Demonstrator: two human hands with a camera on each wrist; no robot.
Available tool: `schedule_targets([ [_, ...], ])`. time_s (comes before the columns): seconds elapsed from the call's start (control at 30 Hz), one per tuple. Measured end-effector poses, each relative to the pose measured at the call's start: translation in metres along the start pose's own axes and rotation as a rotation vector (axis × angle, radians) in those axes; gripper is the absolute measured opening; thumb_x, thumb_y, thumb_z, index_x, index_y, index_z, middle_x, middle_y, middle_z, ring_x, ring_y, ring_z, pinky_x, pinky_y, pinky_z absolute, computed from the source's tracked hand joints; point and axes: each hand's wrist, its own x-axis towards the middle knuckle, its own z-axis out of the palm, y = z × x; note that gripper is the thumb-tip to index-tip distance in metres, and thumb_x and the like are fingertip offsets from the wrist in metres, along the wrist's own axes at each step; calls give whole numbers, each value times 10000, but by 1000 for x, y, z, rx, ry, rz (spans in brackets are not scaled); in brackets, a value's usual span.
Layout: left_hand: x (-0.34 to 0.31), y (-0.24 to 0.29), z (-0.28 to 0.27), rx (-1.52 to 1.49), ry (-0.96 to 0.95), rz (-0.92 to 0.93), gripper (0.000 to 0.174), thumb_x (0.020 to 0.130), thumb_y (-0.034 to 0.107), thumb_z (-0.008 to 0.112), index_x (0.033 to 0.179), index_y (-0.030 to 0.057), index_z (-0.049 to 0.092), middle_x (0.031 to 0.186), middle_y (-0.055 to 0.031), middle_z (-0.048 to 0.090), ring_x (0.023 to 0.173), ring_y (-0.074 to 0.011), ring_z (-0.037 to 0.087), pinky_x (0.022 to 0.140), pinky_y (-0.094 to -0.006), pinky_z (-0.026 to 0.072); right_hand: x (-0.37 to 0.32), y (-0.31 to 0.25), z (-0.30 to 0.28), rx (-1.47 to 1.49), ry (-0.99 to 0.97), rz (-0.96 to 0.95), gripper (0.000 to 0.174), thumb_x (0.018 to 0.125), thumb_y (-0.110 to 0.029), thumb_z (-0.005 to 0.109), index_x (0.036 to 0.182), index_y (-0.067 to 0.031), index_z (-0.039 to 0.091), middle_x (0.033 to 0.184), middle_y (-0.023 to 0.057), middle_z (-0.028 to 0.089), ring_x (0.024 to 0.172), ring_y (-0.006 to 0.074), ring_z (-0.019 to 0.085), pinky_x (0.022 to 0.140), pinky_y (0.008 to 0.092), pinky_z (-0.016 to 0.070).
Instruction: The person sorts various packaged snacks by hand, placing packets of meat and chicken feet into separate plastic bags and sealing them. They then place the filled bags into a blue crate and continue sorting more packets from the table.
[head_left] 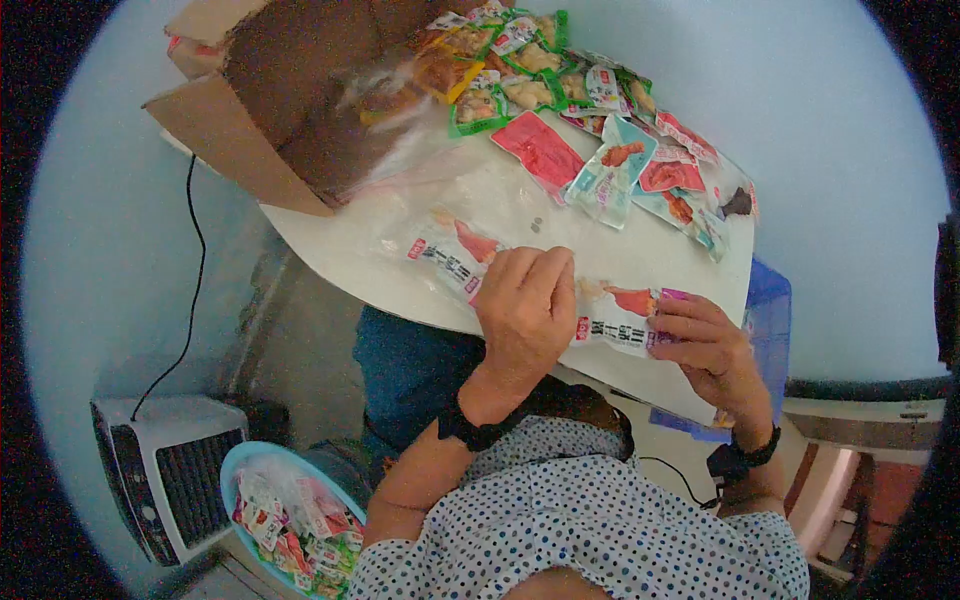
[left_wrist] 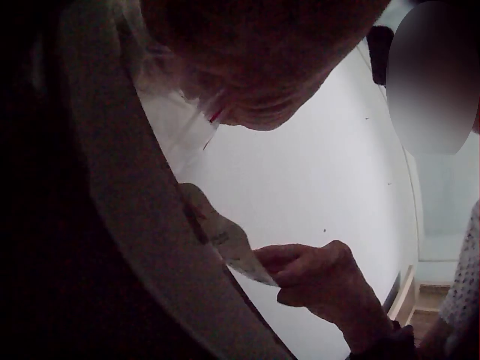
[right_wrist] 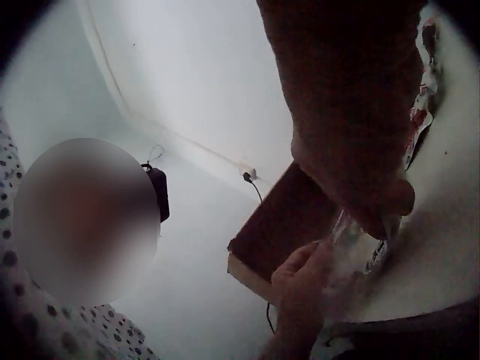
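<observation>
In the head view my right hand (head_left: 705, 345) pinches the right end of a white snack packet (head_left: 620, 315) with dark lettering and a red-brown food picture. My left hand (head_left: 525, 310), fingers curled, grips clear plastic bag film (head_left: 400, 225) just left of that packet. A similar white packet (head_left: 450, 260) lies to the left, partly behind the left hand and overlapped by the film. The left wrist view shows the right hand (left_wrist: 322, 277) holding the packet (left_wrist: 232, 240) near the table edge. From the right wrist, the left hand (right_wrist: 300, 281) is at the clear plastic.
An open cardboard box (head_left: 260, 110) stands at the table's back left. Several snack packets (head_left: 530, 90) are piled at the back; a red packet (head_left: 540, 150) and a light blue one (head_left: 615, 170) lie nearer. A blue basin (head_left: 235, 455) of packets stands below left, beside an air cooler (head_left: 170, 470).
</observation>
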Motion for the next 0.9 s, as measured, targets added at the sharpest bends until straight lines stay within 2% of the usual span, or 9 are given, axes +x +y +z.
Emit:
schedule_targets([
  [0.13, -3, 1, -2, 4, -38, -33, 133, 765, -6, 695, 887, 24, 652, 780, -97, 588, 724, -292, 582, 645, -393, 468, 0, -2, 10, -91, -42, 37, 299, 661, 27, 726, 942, -77, 721, 1231, 84, 653, 1242, 330, 545, 1028, 500, 432],
  [0.23, -3, 2, -5, 23, -39, -25, 139, 765, 1, 708, 897, 21, 671, 812, -116, 641, 738, -304, 624, 669, -390, 509, 4, -9, 6, -20, -136, 118, 388, 651, -38, 763, 1031, -81, 700, 1308, 100, 603, 1278, 342, 509, 1043, 485, 422],
  [0.33, -4, 3, -6, 40, -71, -25, 148, 766, 2, 709, 907, 24, 672, 825, -113, 643, 753, -306, 624, 686, -396, 508, -1, 4, 12, 121, 19, 128, 373, 724, -157, 781, 1060, -68, 644, 1286, 150, 580, 1227, 375, 516, 1007, 475, 436],
  [0.43, -5, 6, -6, 37, -66, -20, 148, 764, 3, 708, 905, 25, 668, 819, -112, 636, 749, -310, 619, 689, -402, 503, 9, -1, 9, 29, 119, 395, 514, 652, -226, 845, 1071, -27, 623, 1222, 204, 569, 1137, 388, 540, 964, 436, 460],
  [0.53, -5, 6, -8, 51, -111, -2, 139, 761, 1, 704, 891, 23, 663, 802, -115, 626, 734, -310, 611, 669, -402, 496, 13, 5, 25, -103, 84, 445, 578, 589, -276, 887, 1015, -4, 607, 1119, 211, 577, 1032, 382, 559, 887, 420, 482],
  [0.63, -7, 4, -4, 9, -62, 19, 134, 759, -4, 689, 882, 24, 645, 765, -82, 553, 705, -280, 559, 621, -397, 446, 14, 8, 30, -20, 43, 539, 533, 576, -263, 898, 936, -22, 589, 1014, 184, 571, 966, 355, 571, 806, 401, 494],
  [0.73, -6, 4, -3, 22, -64, 27, 137, 758, 9, 690, 884, 33, 644, 767, -79, 549, 707, -278, 557, 627, -396, 446, 14, 12, 29, 136, 84, 606, 446, 623, -211, 889, 870, -30, 564, 884, 110, 592, 820, 247, 602, 705, 341, 494],
  [0.83, -7, 3, -3, 45, -62, 28, 138, 759, 27, 693, 888, 42, 643, 776, -78, 550, 708, -278, 555, 633, -396, 447, 10, 13, 26, 449, 145, 774, 350, 706, -153, 850, 863, -49, 556, 757, 14, 576, 680, 120, 558, 626, 271, 467],
  [0.9, -7, 3, -3, 48, -66, 34, 138, 762, 32, 692, 890, 43, 643, 778, -78, 550, 709, -279, 555, 633, -394, 447, 8, 11, 27, 722, 226, 810, 282, 753, -117, 810, 870, -59, 560, 711, -25, 560, 648, 76, 528, 607, 253, 457],
])
